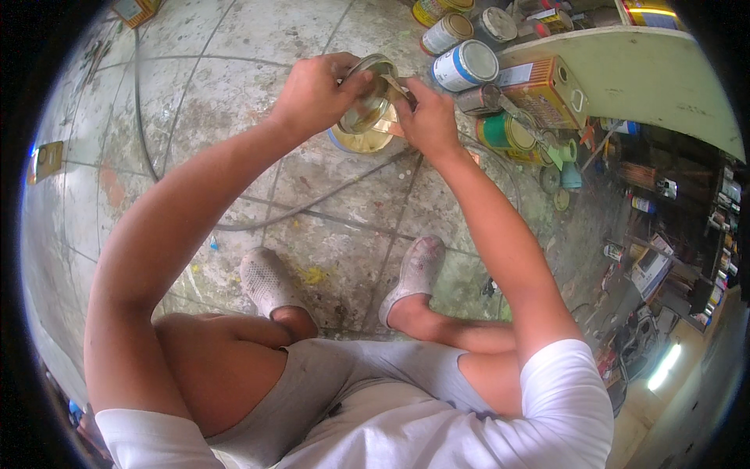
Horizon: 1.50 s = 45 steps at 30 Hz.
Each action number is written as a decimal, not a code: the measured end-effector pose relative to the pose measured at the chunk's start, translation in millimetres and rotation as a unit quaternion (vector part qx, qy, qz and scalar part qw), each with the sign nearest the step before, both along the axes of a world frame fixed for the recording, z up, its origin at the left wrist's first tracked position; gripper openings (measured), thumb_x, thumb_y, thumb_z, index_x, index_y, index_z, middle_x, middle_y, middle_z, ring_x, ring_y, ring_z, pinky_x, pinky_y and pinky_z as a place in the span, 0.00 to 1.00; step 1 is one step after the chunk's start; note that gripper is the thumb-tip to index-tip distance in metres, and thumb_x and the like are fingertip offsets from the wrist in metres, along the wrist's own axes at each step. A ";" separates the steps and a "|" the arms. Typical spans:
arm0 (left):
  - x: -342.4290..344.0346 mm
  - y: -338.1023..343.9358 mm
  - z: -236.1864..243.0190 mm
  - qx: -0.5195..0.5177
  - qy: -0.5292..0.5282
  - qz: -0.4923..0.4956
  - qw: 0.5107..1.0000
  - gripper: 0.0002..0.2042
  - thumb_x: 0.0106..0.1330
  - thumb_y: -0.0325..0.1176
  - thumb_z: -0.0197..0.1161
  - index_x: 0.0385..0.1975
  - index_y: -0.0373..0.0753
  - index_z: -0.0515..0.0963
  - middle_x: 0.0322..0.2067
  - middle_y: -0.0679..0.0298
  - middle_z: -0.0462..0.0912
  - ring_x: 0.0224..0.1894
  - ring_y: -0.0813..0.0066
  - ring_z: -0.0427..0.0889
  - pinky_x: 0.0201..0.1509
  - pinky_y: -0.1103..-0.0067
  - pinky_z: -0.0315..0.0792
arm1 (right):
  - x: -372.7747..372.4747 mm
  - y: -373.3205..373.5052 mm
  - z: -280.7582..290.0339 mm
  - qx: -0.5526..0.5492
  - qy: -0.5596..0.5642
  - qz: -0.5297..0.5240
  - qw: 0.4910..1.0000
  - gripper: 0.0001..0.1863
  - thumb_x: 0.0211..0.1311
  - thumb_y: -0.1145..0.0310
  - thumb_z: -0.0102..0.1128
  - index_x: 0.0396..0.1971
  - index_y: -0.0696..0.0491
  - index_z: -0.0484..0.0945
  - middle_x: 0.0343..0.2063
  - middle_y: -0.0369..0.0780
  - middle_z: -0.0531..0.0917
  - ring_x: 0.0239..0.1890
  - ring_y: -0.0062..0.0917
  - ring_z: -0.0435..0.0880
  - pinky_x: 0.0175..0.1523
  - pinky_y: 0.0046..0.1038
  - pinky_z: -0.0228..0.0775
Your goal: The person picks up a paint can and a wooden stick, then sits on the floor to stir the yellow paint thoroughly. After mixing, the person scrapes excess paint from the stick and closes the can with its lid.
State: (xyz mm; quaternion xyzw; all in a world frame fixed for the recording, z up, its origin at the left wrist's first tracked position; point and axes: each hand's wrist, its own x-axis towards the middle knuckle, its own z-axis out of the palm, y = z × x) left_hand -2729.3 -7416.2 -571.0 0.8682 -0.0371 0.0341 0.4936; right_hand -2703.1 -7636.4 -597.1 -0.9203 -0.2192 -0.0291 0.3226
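The left hand (311,94) is closed round a small tin (364,115), thumb at its rim and fingers behind, tipping it so that its mouth faces right. The right hand (430,123) pinches a thin tan strip (395,85) against or just beside that mouth; whether the strip touches the inner wall is too small to tell. The tin is in the air, straight above an open tub (359,151) on the floor, whose contents look pale, and a flat coppery piece shows between the tub and the right fingers, perhaps part of the same tool. The step in hand looks like working at the tilted tin's mouth with the strip; the next move would seem to call for a firm left grip, a light right wrist, and the tin kept above the tub. Near the person, two clogs (266,279) stand on the stained floor (211,133), one left and one right, with a dark cable (344,188) running between them and the tub. To the far right, paint cans stand close together: a white and blue can (464,65), a green can (502,131) nearer, and a box-shaped tin (549,91) beside a pale panel (637,78).
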 end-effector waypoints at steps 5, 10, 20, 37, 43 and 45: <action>-3.2 -6.5 12.5 -0.013 0.016 0.054 0.998 0.15 0.68 0.43 0.65 0.41 0.36 0.85 0.26 0.51 0.86 0.30 0.54 0.86 0.37 0.67 0.78 | 0.7 5.1 -3.5 0.030 -0.083 0.016 0.996 0.11 0.58 0.75 0.66 0.41 0.58 0.82 0.29 0.50 0.85 0.28 0.44 0.85 0.35 0.38 0.76; -2.8 -11.2 13.1 -0.018 0.035 0.059 0.997 0.14 0.67 0.42 0.66 0.41 0.36 0.85 0.26 0.51 0.86 0.29 0.53 0.86 0.36 0.67 0.78 | -1.3 8.6 -2.3 0.028 -0.067 0.036 0.997 0.12 0.51 0.79 0.67 0.38 0.58 0.80 0.31 0.50 0.82 0.32 0.47 0.84 0.37 0.41 0.75; -7.9 -9.4 5.2 -0.014 -0.041 0.031 0.999 0.18 0.67 0.42 0.68 0.48 0.35 0.84 0.30 0.51 0.88 0.28 0.65 0.87 0.36 0.72 0.79 | 5.7 3.5 1.9 0.068 -0.021 0.008 0.997 0.16 0.48 0.83 0.68 0.39 0.58 0.78 0.31 0.44 0.81 0.32 0.38 0.87 0.35 0.36 0.78; -7.9 -21.9 -5.3 -0.019 -0.121 0.016 0.992 0.16 0.64 0.42 0.70 0.45 0.36 0.85 0.25 0.49 0.84 0.27 0.51 0.84 0.34 0.68 0.78 | -4.8 13.4 -14.8 0.269 0.201 -0.126 0.933 0.04 0.57 0.82 0.68 0.31 0.63 0.81 0.24 0.41 0.85 0.21 0.25 0.88 0.24 0.25 0.78; -10.0 -21.9 -3.4 -0.002 -0.118 0.007 0.993 0.17 0.65 0.42 0.69 0.46 0.37 0.85 0.26 0.51 0.86 0.25 0.55 0.85 0.33 0.70 0.78 | -5.9 11.5 -19.7 0.274 0.249 -0.115 0.922 0.04 0.59 0.80 0.67 0.33 0.63 0.81 0.21 0.42 0.86 0.21 0.23 0.87 0.25 0.23 0.78; -10.7 -21.2 -4.8 -0.011 -0.119 0.008 0.993 0.16 0.65 0.42 0.69 0.47 0.37 0.85 0.26 0.51 0.86 0.25 0.56 0.85 0.33 0.71 0.78 | -6.6 11.5 -23.0 0.271 0.259 -0.106 0.921 0.05 0.60 0.80 0.65 0.35 0.63 0.80 0.23 0.44 0.86 0.21 0.23 0.86 0.26 0.23 0.78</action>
